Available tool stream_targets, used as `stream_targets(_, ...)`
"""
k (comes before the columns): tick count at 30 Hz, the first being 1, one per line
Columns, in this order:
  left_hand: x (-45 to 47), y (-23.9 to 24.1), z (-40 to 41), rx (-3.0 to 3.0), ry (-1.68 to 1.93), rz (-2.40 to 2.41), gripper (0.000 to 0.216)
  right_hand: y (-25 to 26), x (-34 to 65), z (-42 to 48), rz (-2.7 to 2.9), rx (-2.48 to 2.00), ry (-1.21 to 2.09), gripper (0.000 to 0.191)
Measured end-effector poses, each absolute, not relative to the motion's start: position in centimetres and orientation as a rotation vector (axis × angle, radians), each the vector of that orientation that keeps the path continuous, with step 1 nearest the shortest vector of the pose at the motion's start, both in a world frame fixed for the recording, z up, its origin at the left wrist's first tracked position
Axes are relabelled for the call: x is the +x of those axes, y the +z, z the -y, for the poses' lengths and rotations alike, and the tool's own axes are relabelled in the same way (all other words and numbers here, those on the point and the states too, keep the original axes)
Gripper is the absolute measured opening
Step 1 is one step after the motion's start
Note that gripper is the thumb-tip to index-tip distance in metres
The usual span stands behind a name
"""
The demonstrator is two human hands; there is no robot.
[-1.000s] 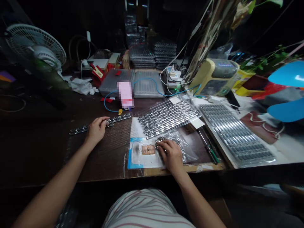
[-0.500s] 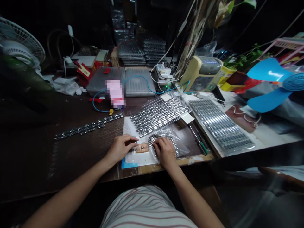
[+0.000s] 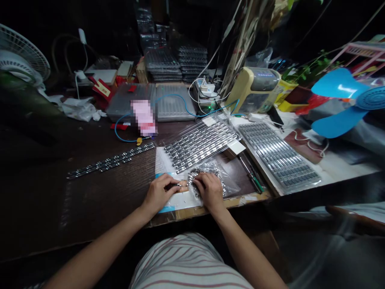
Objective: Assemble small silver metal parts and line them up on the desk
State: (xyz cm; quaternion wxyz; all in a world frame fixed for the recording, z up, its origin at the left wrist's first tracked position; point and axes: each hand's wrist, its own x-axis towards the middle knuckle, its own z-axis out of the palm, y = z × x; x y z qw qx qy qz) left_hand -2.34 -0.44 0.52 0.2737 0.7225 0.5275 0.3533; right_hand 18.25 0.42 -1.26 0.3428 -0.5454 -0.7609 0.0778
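My left hand (image 3: 159, 194) is closed in a pinch at the left end of a small tan block (image 3: 183, 186). What it pinches is small and dark, too little to name. My right hand (image 3: 209, 190) lies over a clear plastic bag (image 3: 231, 180) of small shiny metal parts (image 3: 223, 188). Its thumb and fingertips are drawn together at the left side of the heap, and anything between them is hidden. White paper (image 3: 162, 158) with a blue edge lies beneath the block and the bag.
Behind my hands, a clear tray (image 3: 201, 140) holds rows of metal strips. Loose metal strips (image 3: 112, 161) lie left, near a pixelated pink item (image 3: 143, 116). Pens (image 3: 252, 176) and another filled tray (image 3: 279, 156) are right, with a blue fan (image 3: 339, 104) beyond.
My left hand has moved slightly right and down, its fingers now over the left part of the tan block. My right hand stays at the metal parts. The whole view has shifted slightly.
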Motion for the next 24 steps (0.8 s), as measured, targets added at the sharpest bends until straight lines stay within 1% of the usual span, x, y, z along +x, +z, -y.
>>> stream_targets(7,-2.0,0.0,0.4,1.999,0.905,-1.451,0.012,-1.3,18.1,-0.4,1.966,-1.424,0.225,0.010)
stream_targets(14,-2.1,-0.1,0.3,2.011,0.863,-1.449,0.010,-1.1,18.3,-0.5,1.999,-1.344,0.247,0.027)
stream_targets(20,-2.4,0.3,0.1,1.881,1.070,-1.457,0.009,0.0,16.6,-0.1,2.028,-1.303,0.330,0.012)
stream_targets(24,-2.6,0.3,-0.1,1.834,1.145,-1.518,0.008,0.3,14.6,-0.1,2.136,-1.313,0.276,0.011)
